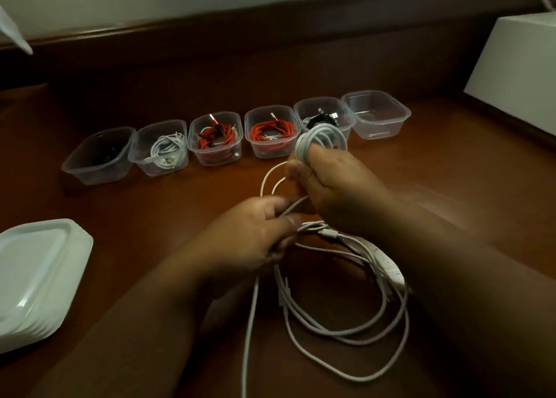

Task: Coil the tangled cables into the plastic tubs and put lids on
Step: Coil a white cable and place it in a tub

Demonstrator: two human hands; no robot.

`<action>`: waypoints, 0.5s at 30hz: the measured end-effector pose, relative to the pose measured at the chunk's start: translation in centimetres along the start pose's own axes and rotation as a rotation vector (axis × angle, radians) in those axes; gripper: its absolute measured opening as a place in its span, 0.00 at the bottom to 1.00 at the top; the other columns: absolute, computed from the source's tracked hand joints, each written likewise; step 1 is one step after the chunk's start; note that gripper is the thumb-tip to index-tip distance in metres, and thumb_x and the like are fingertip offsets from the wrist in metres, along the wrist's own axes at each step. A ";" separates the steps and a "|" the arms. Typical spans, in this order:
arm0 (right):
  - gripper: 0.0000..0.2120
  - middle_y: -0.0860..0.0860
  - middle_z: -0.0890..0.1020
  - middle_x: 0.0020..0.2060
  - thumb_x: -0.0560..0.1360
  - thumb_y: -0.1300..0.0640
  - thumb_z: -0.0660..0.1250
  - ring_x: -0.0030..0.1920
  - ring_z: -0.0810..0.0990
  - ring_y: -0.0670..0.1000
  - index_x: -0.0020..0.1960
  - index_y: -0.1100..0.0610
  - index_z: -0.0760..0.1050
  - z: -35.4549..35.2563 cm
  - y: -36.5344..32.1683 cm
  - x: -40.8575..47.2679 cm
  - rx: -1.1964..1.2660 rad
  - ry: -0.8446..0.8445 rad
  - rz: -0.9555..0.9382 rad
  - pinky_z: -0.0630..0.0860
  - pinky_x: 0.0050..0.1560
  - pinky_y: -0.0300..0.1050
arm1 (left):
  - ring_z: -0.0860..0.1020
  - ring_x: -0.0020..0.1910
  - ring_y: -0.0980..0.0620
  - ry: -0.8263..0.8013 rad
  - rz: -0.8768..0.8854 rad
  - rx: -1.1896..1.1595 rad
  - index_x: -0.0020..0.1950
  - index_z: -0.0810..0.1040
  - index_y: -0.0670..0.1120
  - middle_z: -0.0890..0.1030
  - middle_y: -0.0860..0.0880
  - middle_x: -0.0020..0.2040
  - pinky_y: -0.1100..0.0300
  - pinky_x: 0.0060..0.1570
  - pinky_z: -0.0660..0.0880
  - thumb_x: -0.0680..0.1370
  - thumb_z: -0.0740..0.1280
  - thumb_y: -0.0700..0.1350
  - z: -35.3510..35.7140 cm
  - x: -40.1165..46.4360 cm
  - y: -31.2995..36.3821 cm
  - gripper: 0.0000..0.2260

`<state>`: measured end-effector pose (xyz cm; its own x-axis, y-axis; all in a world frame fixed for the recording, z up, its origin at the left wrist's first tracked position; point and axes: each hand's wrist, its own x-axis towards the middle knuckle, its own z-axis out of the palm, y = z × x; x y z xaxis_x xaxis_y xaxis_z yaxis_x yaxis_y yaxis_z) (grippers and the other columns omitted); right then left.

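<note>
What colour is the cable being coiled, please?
White, seen in the head view: the coil sits on the right hand.

We seem to be in a home room: a polished brown wooden tabletop (451, 163) meets a pale wall (180, 3) at the far side.

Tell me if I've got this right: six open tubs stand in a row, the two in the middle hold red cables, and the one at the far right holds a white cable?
Not quite. In the head view the far-right tub is empty. The six open tubs in a row and the two middle tubs with red cables are right. The white cable being coiled is round the fingers of the right hand.
</note>
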<state>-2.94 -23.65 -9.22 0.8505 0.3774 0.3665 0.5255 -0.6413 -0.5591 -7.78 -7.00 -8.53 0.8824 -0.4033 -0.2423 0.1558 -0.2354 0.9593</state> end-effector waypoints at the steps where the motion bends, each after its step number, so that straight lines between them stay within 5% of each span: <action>1: 0.12 0.45 0.76 0.37 0.83 0.49 0.56 0.37 0.75 0.46 0.43 0.50 0.71 -0.1 0.0 0.0 -0.028 -0.047 0.026 0.71 0.38 0.48 | 0.65 0.22 0.59 0.053 0.025 0.114 0.55 0.79 0.43 0.69 0.51 0.28 0.66 0.23 0.62 0.83 0.60 0.41 -0.4 0.1 0.0 0.09; 7: 0.25 0.47 0.74 0.26 0.82 0.41 0.52 0.28 0.70 0.43 0.34 0.53 0.74 -0.8 -1.7 -0.2 0.206 -0.225 0.196 0.65 0.35 0.46 | 0.70 0.25 0.62 0.201 0.180 0.328 0.48 0.84 0.49 0.77 0.53 0.29 0.70 0.25 0.65 0.80 0.67 0.44 -1.7 0.1 0.4 0.06; 10: 0.27 0.46 0.71 0.19 0.82 0.41 0.52 0.21 0.67 0.44 0.33 0.55 0.75 -1.5 -1.5 0.1 0.317 -0.465 0.348 0.63 0.32 0.42 | 0.74 0.28 0.60 0.330 0.306 0.382 0.43 0.83 0.46 0.80 0.48 0.31 0.70 0.28 0.69 0.74 0.74 0.44 -1.7 0.3 0.3 0.02; 12: 0.24 0.48 0.67 0.20 0.81 0.44 0.54 0.21 0.62 0.48 0.33 0.57 0.73 -1.9 -0.9 0.0 0.603 -0.626 0.398 0.58 0.28 0.44 | 0.73 0.26 0.59 0.365 0.316 0.273 0.41 0.80 0.45 0.79 0.48 0.30 0.69 0.26 0.69 0.70 0.75 0.46 -1.6 0.5 0.1 0.07; 15: 0.14 0.49 0.67 0.23 0.75 0.49 0.57 0.22 0.63 0.47 0.38 0.58 0.72 -1.8 -0.2 0.1 1.344 -0.770 0.340 0.57 0.27 0.43 | 0.65 0.21 0.59 0.329 0.265 -0.186 0.41 0.75 0.44 0.72 0.50 0.28 0.68 0.19 0.60 0.67 0.73 0.49 -1.4 1.2 0.0 0.11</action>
<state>-3.01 -24.66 -7.71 0.5162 0.8476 -0.1229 -0.4020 0.1131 -0.9086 -6.13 -6.27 -8.61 0.9919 -0.1188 0.0452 -0.0440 0.0129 0.9989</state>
